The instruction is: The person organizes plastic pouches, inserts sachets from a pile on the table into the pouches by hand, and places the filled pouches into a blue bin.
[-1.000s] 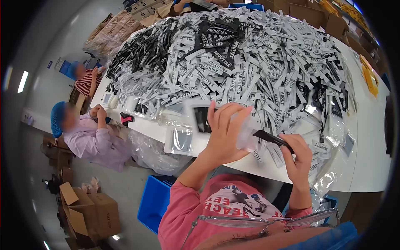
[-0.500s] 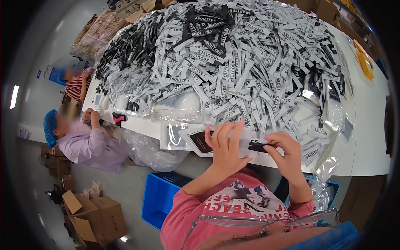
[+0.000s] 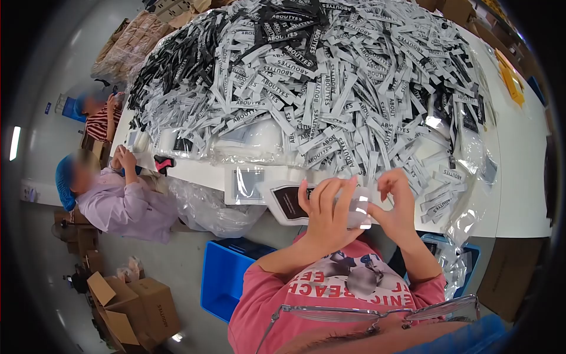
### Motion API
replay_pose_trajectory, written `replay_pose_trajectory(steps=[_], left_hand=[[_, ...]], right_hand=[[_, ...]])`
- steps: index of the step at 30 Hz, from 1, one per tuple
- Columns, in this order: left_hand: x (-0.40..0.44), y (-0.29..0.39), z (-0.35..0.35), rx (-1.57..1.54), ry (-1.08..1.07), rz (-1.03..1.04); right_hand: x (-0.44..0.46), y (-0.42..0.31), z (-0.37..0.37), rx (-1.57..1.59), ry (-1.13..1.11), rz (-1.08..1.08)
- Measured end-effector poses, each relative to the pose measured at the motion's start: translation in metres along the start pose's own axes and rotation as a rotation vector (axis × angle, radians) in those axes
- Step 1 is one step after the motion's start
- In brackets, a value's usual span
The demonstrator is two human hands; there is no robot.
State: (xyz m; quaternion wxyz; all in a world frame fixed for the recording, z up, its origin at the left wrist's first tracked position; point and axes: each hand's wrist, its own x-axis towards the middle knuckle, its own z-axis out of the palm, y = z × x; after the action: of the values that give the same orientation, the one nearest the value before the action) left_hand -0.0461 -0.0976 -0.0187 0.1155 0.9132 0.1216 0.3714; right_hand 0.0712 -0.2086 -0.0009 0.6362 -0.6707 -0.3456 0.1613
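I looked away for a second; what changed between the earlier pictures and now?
The pouch has come nearer the pink shirt. The right hand has let go of the black packet, now out of sight. The left hand still holds the pouch; the packet pile looks unchanged.

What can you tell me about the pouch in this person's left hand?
The pouch is flat and pale, with a dark panel bearing print too small to read. Its other end looks clear and glossy, like plastic film. It lies roughly level near the table's front edge, its middle covered by the left hand; the right hand's thumb seems to touch the glossy end.
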Motion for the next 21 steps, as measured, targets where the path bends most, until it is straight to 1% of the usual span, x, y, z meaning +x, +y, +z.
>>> replay_pose_trajectory(steps=[1,3,4,6,7,8,11,12,15,18,21], left_hand=[[-0.001,0.001,0.0,-0.015,0.009,0.006],[-0.001,0.004,0.002,-0.049,0.027,0.025],[-0.002,0.006,0.004,-0.051,0.0,0.059],[-0.004,0.011,0.009,-0.064,-0.059,0.134],[-0.003,0.013,0.01,-0.081,-0.07,0.129],[-0.002,0.013,0.011,-0.099,-0.079,0.125],[0.001,0.013,0.013,-0.163,-0.072,0.07],[0.002,0.013,0.014,-0.182,-0.06,0.041],[0.001,0.02,0.02,-0.132,-0.098,0.135],[-0.001,0.024,0.027,-0.168,-0.138,0.165],[0.0,0.026,0.03,-0.24,-0.196,0.112]], right_hand=[[0.001,-0.002,0.003,0.112,0.076,0.099],[0.004,0.005,-0.005,0.045,-0.18,0.191],[0.005,0.01,-0.01,0.012,-0.304,0.238],[0.004,0.033,-0.013,0.055,-0.515,0.281],[0.002,0.044,-0.013,0.076,-0.618,0.299],[0.002,0.044,-0.013,0.107,-0.581,0.303],[0.002,0.027,-0.03,0.287,-0.492,0.403],[0.001,0.028,-0.032,0.312,-0.403,0.358],[0.001,0.027,-0.04,-0.105,-0.424,0.169],[-0.002,0.034,-0.034,-0.116,-0.348,0.315],[-0.009,0.033,-0.033,0.066,-0.308,0.316]])
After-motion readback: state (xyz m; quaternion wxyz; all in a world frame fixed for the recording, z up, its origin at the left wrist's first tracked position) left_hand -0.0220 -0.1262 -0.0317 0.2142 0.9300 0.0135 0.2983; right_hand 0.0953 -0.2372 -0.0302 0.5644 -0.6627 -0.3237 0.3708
